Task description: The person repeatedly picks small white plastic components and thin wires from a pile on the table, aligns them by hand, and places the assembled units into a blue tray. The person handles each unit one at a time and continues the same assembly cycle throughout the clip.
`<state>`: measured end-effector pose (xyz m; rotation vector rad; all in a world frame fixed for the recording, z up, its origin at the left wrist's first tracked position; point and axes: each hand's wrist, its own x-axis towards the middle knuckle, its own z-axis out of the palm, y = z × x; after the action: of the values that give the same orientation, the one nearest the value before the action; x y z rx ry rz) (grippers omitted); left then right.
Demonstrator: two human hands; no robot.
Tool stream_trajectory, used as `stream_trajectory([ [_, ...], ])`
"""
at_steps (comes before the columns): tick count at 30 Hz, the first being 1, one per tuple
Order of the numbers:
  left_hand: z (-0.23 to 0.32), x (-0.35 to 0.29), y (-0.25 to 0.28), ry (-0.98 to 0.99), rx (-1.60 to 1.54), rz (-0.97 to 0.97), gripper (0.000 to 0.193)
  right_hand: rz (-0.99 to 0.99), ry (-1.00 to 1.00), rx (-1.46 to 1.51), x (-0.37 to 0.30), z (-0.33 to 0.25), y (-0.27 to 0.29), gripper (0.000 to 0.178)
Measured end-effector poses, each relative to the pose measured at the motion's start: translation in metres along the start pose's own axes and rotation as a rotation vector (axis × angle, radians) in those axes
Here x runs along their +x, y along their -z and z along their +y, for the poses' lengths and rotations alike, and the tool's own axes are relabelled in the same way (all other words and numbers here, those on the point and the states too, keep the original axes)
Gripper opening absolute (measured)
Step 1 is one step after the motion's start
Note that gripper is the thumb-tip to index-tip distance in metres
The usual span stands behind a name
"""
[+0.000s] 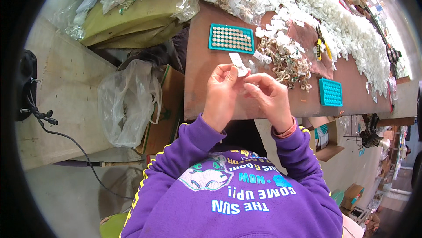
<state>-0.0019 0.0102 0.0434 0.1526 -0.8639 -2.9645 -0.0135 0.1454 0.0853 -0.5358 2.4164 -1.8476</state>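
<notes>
Over the near edge of the brown table, my left hand (221,95) pinches a small white card (238,63) between thumb and fingers. My right hand (269,93) is close beside it, thumb and fingertips drawn together; whatever they grip, if anything, is too small to tell. Just beyond the card lies a teal tray (212,44) with rows of round, pale pieces in its pockets. To the right of my hands is a tangled heap of beaded bracelets (292,71) with white tags attached.
A long mound of white tags (347,35) covers the table's far right. Yellow-handled pliers (323,44) lie on a pinkish cloth (303,35). A second teal tray (330,93) sits near the right edge. Left of the table are a clear plastic bag (127,101) and a cardboard box (169,93).
</notes>
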Motion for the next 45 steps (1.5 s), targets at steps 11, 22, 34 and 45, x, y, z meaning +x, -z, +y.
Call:
stream_trajectory([
  [11, -0.005, 0.050, 0.032, -0.092, -0.066, 0.039, 0.013, -0.002, 0.406, -0.961, 0.156, 0.071, 0.027, 0.011],
  [22, -0.005, 0.051, 0.029, -0.007, -0.138, 0.104, 0.016, -0.005, 0.283, -0.831, 0.169, 0.083, 0.026, 0.007],
  [34, -0.004, 0.053, 0.032, -0.004, -0.137, 0.050, 0.018, -0.095, 0.285, -0.743, 0.174, 0.066, 0.022, 0.008],
  [45, -0.006, 0.050, 0.027, -0.021, -0.049, -0.013, 0.014, -0.083, 0.451, -0.540, 0.087, 0.002, 0.002, 0.012],
])
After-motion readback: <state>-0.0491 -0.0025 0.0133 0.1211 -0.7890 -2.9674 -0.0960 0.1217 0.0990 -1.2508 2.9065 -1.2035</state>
